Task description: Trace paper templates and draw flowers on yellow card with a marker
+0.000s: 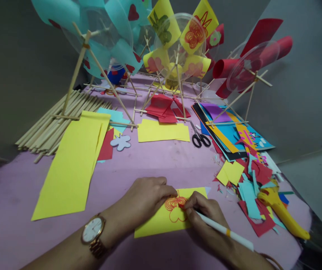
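A yellow paper rectangle (152, 227) lies on the pink tabletop, carrying a butterfly outline (176, 214) in red-orange, its upper wings filled with curved lines. My left hand (148, 197) rests palm down on the paper's left part, fingers extended and touching it beside the drawing. A white felt-tip marker (219, 228) with a yellow band is pinched in my right hand (207, 213), its red tip on the butterfly. A small pale blue corner (208, 189) shows past the paper's upper right edge. Part of the drawing is hidden by my right fingers.
Long yellow sheets (68, 176) and wooden sticks (65, 120) lie at left. Black-handled scissors (200, 138) sit ahead near another yellow strip (163, 131). At right are paper scraps (249, 195) and a yellow glue gun (284, 215). Stick-framed pinwheels (177, 62) stand behind.
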### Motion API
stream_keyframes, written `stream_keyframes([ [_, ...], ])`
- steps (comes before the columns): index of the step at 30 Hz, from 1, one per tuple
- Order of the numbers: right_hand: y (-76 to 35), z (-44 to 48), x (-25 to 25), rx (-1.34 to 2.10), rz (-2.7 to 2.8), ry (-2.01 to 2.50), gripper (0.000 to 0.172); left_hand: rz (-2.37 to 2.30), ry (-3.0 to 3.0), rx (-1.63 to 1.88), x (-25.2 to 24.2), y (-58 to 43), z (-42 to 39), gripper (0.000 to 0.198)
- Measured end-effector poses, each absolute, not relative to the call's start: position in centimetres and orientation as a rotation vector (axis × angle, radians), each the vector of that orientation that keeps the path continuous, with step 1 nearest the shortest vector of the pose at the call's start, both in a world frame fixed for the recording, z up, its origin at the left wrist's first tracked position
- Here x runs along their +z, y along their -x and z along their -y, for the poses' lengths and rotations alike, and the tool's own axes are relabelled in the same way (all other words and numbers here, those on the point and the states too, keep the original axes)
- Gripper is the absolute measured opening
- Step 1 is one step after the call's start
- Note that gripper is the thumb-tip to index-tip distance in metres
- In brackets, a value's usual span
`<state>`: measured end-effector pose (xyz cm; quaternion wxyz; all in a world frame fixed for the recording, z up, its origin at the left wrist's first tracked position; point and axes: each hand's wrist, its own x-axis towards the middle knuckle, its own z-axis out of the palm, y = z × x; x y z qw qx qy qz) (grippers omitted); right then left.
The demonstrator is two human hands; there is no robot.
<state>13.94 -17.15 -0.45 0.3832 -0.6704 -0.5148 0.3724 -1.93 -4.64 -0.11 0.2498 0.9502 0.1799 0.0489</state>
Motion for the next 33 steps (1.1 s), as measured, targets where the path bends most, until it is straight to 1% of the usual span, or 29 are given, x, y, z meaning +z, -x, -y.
stream_keyframes([
  [14,-13.48,16.78,0.10,0.905,1.347,1.822,0.014,-0.497,-2.576,0.113,0.18,1.91,4.69,0.019],
  [23,-13.89,17.07,-0.62,0.950,1.297,1.724,0.007,-0.489,-2.576,0.136,0.13,1.91,4.73,0.020],
  [33,-13.91,17.01,-0.32,0.934,1.333,1.720,0.007,-0.490,-2.586,0.146,0.03,1.86,4.62,0.019],
])
